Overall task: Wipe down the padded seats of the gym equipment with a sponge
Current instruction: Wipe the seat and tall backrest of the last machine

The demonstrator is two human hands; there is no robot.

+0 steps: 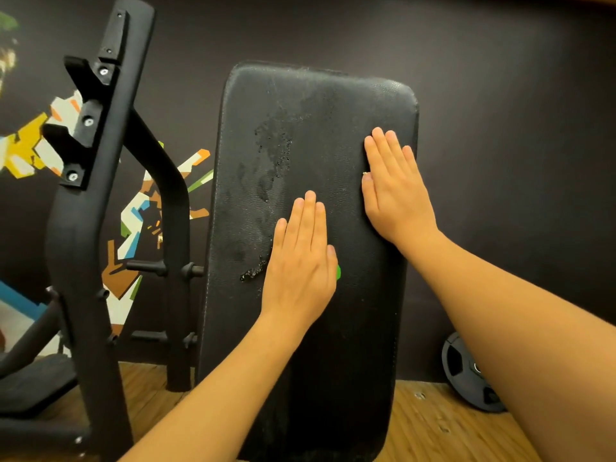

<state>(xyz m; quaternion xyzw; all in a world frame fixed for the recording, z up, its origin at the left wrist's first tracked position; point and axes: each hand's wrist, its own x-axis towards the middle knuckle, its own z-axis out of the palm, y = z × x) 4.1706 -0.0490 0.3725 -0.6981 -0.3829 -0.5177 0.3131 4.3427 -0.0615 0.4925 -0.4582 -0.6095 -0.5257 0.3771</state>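
A long black padded bench seat [310,328] runs away from me up the middle of the view. Wet patches and foam streaks mark its upper left part. My left hand [301,261] lies flat on the pad with straight fingers, pressing a green sponge [338,272] of which only a small edge shows beside the thumb. My right hand [395,191] rests flat and open near the pad's right edge, further up.
A black steel rack upright [100,181] with bar hooks stands left of the bench. A weight plate [466,371] leans against the dark wall at lower right. The floor [433,425] is wood. A coloured mural [30,145] covers the wall at left.
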